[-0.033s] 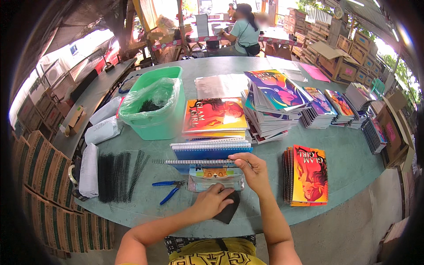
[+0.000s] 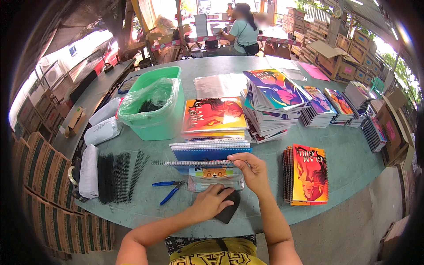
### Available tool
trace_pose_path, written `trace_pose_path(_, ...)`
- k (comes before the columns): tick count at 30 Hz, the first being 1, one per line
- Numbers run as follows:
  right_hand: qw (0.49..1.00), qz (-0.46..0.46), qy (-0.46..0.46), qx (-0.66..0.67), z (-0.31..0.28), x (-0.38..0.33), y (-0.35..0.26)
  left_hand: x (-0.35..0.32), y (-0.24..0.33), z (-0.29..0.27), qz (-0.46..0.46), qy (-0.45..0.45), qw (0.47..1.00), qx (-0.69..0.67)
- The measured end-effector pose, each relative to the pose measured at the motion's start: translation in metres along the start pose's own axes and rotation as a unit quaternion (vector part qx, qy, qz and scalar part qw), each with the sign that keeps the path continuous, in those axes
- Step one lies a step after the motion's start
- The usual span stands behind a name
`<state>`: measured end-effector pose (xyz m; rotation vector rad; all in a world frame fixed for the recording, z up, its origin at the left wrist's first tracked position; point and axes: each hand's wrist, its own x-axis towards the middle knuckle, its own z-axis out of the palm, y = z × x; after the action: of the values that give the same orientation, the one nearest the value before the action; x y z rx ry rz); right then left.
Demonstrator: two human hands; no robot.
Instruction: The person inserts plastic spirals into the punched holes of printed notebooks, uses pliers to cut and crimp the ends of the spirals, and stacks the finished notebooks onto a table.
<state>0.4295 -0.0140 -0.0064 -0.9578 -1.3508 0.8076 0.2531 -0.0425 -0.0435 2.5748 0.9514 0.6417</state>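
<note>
- My left hand (image 2: 210,203) lay palm down over a dark flat piece (image 2: 227,214), thumb and fingers apart, fingertips at the near edge of a clear packet (image 2: 216,183) that showed an orange animal face.
- Left of that hand, blue-handled pliers (image 2: 169,196) rested on the table (image 2: 145,221), handles spread.
- With my right hand (image 2: 251,173) I had thumb and forefinger pinched on the right end of the notebook (image 2: 198,163), at its punched edge; whether they also pressed on wire, I couldn't tell.
- The notebook lay just past the packet, a coil (image 2: 157,163) sticking out beyond its left end.
- Farther left, loose black coils (image 2: 115,176) lay side by side, next to a white wrapped bundle (image 2: 89,171).
- Well to the right of my right hand sat a red-and-yellow stack (image 2: 310,174) of coil-bound notebooks.
- Past my notebook came a blue-covered stack (image 2: 212,153), then a red-orange stack (image 2: 216,115).
- A green bin (image 2: 154,129), lined with clear plastic, held a dark tangle (image 2: 151,106).
- Farthest off, a person (image 2: 245,33) in a light-blue top sat at another table.
</note>
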Motion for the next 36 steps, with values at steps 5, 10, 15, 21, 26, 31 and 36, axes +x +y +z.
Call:
trace_pose_path(5,0.997,0.003,0.030,-0.068,-0.008,-0.011,0.013,0.040,0.019,-0.062,0.083,0.208,0.968,0.114)
trace_pose_path(10,0.996,0.011,0.020,-0.087,-0.005,-0.008,0.007,0.054,0.001,-0.089,0.004,0.067,0.979,0.190)
trace_pose_path(15,0.995,0.075,-0.014,0.062,-0.008,-0.009,0.016,0.067,0.000,-0.091,0.007,0.060,0.986,0.154)
trace_pose_path(21,0.990,0.018,0.066,0.123,0.003,-0.008,0.015,0.082,0.004,-0.076,0.099,0.085,0.983,0.128)
trace_pose_path(26,0.997,0.055,0.049,-0.018,-0.014,-0.016,0.031,0.100,0.019,-0.052,0.122,0.058,0.988,0.077)
trace_pose_path(31,0.992,0.029,0.052,-0.110,-0.015,-0.022,0.036,0.106,0.021,-0.062,0.097,0.018,0.994,0.047)
trace_pose_path(36,0.991,-0.041,0.043,-0.118,-0.015,-0.016,0.030,0.100,0.024,-0.066,0.162,0.146,0.973,0.072)
